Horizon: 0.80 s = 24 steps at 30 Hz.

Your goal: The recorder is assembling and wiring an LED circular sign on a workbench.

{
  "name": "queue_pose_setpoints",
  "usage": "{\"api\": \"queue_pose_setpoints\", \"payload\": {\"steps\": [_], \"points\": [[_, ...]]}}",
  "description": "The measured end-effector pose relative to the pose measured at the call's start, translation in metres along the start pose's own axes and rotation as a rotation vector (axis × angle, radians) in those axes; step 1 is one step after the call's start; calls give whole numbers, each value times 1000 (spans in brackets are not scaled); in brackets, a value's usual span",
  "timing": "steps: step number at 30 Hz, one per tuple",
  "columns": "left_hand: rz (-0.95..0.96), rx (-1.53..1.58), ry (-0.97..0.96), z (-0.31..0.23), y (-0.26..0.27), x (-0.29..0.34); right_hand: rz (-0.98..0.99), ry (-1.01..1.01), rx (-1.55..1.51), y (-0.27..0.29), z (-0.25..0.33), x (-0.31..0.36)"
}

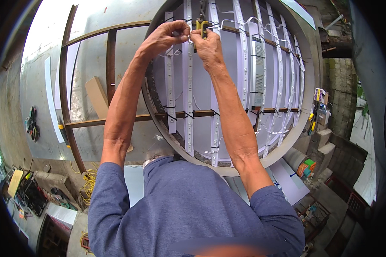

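Observation:
My left hand [167, 38] is closed in a pinch over a white LED strip [188, 77] near the far side of a round sign frame [309, 124]. What lies between its fingertips is too small to make out. Close beside it, my right hand [208, 48] is closed around pliers [203, 26] with yellow and black handles, their jaws pointing away from me. Its thumb and forefinger nearly meet the left fingertips. Several more LED strips run lengthwise in the frame, tied with black ties to a brown metal bar [236, 112]. Thin white wires [255, 19] loop between them.
A perforated metal power supply [257, 73] sits among the strips. Brown metal framing [111, 60] extends left over a metal sheet, with a piece of tan board [97, 97] on it. Yellow cord [88, 188] lies lower left. A yellow-black cutter [314, 122] and small boxes are at right.

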<state>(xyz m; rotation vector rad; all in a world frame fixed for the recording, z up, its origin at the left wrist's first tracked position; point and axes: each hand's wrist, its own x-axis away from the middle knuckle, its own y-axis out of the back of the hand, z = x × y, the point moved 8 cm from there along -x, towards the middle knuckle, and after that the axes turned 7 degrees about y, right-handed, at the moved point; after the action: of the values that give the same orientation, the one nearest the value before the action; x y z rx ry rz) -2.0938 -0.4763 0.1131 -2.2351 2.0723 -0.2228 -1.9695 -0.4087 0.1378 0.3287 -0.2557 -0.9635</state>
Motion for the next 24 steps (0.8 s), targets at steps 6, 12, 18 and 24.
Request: {"api": "queue_pose_setpoints", "payload": {"steps": [6,12,18,24], "points": [[-41,-11,1,3,2,8,-87,-66,30,7,-16,-2],[-132,-49,64,6,8,19,-188,-114,3,15,-16,4],[-220,-100,120,9,13,23,-202,-58,103,25,-7,9],[-297,-233,151,2,12,24,-196,-58,209,32,-11,11]]}}
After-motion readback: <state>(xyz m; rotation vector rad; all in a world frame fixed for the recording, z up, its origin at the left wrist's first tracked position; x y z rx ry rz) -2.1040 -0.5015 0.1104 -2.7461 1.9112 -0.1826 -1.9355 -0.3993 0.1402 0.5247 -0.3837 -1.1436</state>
